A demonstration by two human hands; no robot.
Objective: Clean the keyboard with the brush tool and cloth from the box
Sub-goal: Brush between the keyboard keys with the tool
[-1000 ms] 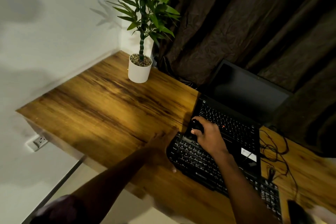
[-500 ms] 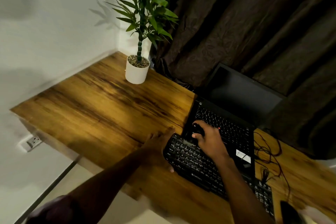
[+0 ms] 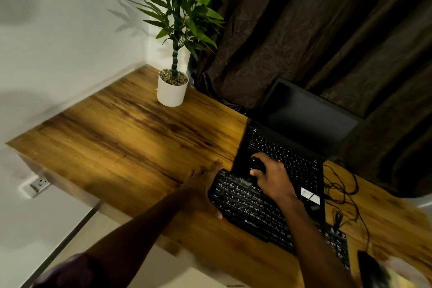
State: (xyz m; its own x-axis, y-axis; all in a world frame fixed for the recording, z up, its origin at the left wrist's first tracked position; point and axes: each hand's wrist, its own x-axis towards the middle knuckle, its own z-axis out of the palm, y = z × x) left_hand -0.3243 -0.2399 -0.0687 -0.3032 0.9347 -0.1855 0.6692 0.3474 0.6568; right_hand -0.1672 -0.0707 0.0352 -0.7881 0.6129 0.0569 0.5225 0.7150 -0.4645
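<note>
Head view, desk seen from above. The black keyboard (image 3: pixel 252 208) lies on the wooden desk (image 3: pixel 131 147) and runs on a diagonal from the centre of the frame toward the lower right. Its far edge lies close along the front of the open laptop (image 3: pixel 301 166), though I cannot tell whether the two touch.

The left hand (image 3: pixel 201 184), just left of centre, lies against the keyboard's left end. Its fingers are straight and flat on the desk, its thumb is at the near corner, and it grips nothing.

The right hand (image 3: pixel 274 179), just right of centre, is above the keyboard's far left keys. Its fingers are curled round a small dark brush tool (image 3: pixel 257 166). I cannot make out the bristles, nor whether the tool touches the keys.

The laptop's dark screen (image 3: pixel 308 112) faces me at centre right, and a white label (image 3: pixel 310 195) sits on the palm rest. Thin black cables (image 3: pixel 341 184) lie loose on the desk to the right of the laptop. A white pot (image 3: pixel 171 94) with a green plant (image 3: pixel 184 7) stands at the desk's far corner, top centre. A brown curtain (image 3: pixel 304 18) fills the upper right, and a wall socket (image 3: pixel 39 185) shows at the left edge.
</note>
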